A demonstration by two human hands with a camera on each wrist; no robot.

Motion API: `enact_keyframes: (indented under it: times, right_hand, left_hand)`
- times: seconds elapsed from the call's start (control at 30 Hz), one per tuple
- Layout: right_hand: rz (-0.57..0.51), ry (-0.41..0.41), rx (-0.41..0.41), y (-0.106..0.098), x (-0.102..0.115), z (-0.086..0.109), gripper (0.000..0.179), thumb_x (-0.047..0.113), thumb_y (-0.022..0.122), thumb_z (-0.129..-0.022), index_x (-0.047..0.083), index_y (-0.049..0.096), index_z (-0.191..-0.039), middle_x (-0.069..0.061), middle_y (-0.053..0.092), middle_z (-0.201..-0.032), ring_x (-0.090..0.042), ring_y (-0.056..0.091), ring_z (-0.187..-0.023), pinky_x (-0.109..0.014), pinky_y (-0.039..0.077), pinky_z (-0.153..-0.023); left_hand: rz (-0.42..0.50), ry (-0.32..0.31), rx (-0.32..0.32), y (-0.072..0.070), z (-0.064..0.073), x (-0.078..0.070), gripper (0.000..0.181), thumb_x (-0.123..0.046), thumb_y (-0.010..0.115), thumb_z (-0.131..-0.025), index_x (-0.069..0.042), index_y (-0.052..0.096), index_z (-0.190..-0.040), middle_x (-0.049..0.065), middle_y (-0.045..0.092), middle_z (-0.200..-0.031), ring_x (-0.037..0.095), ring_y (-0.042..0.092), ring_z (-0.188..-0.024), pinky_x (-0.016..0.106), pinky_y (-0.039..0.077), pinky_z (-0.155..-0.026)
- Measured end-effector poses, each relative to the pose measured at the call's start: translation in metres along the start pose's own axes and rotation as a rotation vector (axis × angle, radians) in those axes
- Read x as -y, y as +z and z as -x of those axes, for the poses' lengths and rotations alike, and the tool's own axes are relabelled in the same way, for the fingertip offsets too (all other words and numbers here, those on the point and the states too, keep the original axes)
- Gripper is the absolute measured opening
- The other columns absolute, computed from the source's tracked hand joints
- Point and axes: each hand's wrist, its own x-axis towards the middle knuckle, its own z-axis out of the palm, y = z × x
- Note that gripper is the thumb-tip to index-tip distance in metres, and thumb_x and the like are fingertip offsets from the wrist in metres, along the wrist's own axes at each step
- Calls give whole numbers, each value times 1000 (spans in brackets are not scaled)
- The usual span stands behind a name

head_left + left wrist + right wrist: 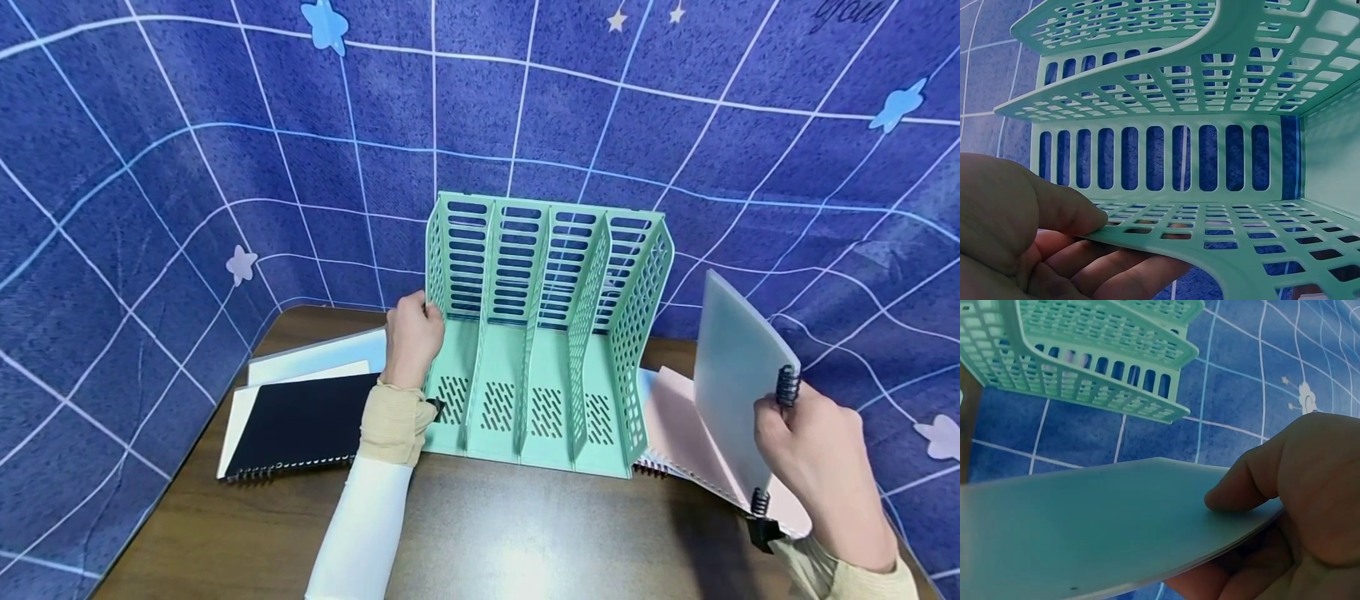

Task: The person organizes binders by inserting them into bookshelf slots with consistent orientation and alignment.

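A mint-green file rack [502, 375] with upright dividers stands on the table. My left hand [414, 340] grips the rack's left side panel; in the left wrist view the thumb lies on the inner face and the fingers [1129, 272] go behind it. Right of the rack, my right hand [821, 450] holds a spiral notebook [738, 367] with a pale blue-green cover, raised on edge above the table. The right wrist view shows the thumb on the notebook's cover [1116, 519] and the fingers underneath. The rack's slots hold nothing visible.
Left of the rack lie a black spiral notebook [300, 421] and pale blue and white ones [322, 354] under it. A pink notebook [678, 417] lies right of the rack over other spiral-bound ones. Behind the brown table [480, 533] hangs a blue cloth [375, 100] with stars.
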Motion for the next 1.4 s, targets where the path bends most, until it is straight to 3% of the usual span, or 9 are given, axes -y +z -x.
enact_keyframes:
  times: [0.17,0.4,0.9,1.2,1.4]
  right_hand:
    - [-19,14,-40,-3,6,2,34,11,52,-91,14,40,-59,-2,40,-49,-28,36,-48,-37,25,-43]
    - [-62,98,-102,-9,16,5,35,14,55,-90,13,40,-58,0,33,-45,-23,33,-46,-35,21,-41]
    - [-141,166,-252,-26,38,14,32,14,57,-88,10,48,-58,8,38,-40,-3,31,-41,-29,23,-40]
    - [-195,194,-285,-40,51,24,17,12,61,-90,6,65,-75,19,43,-43,4,35,-46,-23,26,-43]
    - [-243,228,-312,-44,57,30,12,12,64,-91,5,74,-90,36,49,-56,6,42,-53,-16,31,-53]
  left_hand:
    - [4,3,-3,0,0,0,34,-8,46,-104,-13,40,-70,4,37,-56,22,37,-44,36,34,-46]
    - [0,3,-4,0,0,2,35,-9,45,-104,-13,39,-70,3,37,-55,23,38,-44,36,34,-47]
    - [14,-10,2,0,1,2,35,-9,44,-105,-14,38,-70,3,35,-55,23,35,-43,35,32,-46]
    - [24,-3,1,0,1,2,36,-9,46,-105,-13,38,-70,4,35,-55,23,35,-43,35,32,-46]
    - [24,-10,9,1,0,1,37,-10,45,-106,-14,36,-70,4,34,-56,23,35,-43,36,33,-46]
